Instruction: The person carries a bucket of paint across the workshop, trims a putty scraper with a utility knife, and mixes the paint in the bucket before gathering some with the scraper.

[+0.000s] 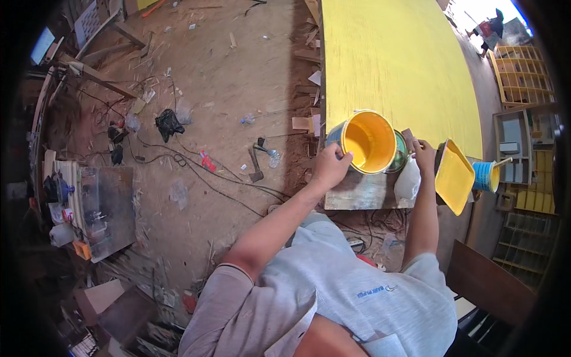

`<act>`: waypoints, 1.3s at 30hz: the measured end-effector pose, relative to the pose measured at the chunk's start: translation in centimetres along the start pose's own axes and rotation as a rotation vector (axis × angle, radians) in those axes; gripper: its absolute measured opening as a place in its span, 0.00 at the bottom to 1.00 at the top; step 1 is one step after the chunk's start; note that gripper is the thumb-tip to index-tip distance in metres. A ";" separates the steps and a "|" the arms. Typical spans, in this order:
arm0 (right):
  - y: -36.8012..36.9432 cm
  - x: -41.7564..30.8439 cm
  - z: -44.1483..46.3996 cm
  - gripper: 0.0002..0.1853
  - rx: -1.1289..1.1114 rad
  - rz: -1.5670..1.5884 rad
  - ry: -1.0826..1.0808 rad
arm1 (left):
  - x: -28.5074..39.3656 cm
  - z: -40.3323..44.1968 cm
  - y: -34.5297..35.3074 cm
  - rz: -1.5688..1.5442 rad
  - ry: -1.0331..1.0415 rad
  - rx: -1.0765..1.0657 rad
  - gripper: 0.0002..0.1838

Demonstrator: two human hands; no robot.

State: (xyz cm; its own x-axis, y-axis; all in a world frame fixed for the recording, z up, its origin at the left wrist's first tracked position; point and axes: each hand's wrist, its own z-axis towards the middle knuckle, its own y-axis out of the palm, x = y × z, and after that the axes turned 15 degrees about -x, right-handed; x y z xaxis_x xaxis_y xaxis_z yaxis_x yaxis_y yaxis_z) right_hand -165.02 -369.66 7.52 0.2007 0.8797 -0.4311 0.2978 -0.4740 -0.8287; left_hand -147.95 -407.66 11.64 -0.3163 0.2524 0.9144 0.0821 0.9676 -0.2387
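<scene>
My left hand (331,166) is closed on the rim of a paint bucket (373,128), its thumb over the edge. The bucket tilts toward me and shows yellow paint inside. My right hand (424,156) pinches a small flat brown piece (408,139), whose exact kind I cannot make out. Just behind the bucket, a round green tin (399,152) is partly hidden. Beside my right wrist lies a white plastic bag (408,182). Right of that hand, a paint tray (455,177) is coated in yellow.
A large yellow-painted board (398,59) extends away from me. Right of the tray stands a blue can (486,177) with a handle sticking out. Cables (208,178), a hatchet (255,165) and scraps litter the floor at left. Another person (490,30) is far off at upper right.
</scene>
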 end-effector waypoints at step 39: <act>20.6 -29.4 10.5 0.41 0.574 1.112 0.369 | -42.7 -28.3 -51.4 -0.210 -0.827 0.273 0.25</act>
State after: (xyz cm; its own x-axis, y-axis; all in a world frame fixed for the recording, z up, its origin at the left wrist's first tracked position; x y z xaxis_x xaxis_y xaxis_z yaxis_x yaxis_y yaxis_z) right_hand -174.59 -404.87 -0.64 0.3504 -0.0767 -0.9335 -0.6133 -0.7721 -0.1668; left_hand -111.91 -468.15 -5.92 -0.8882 -0.1131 0.4453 -0.2486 0.9334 -0.2587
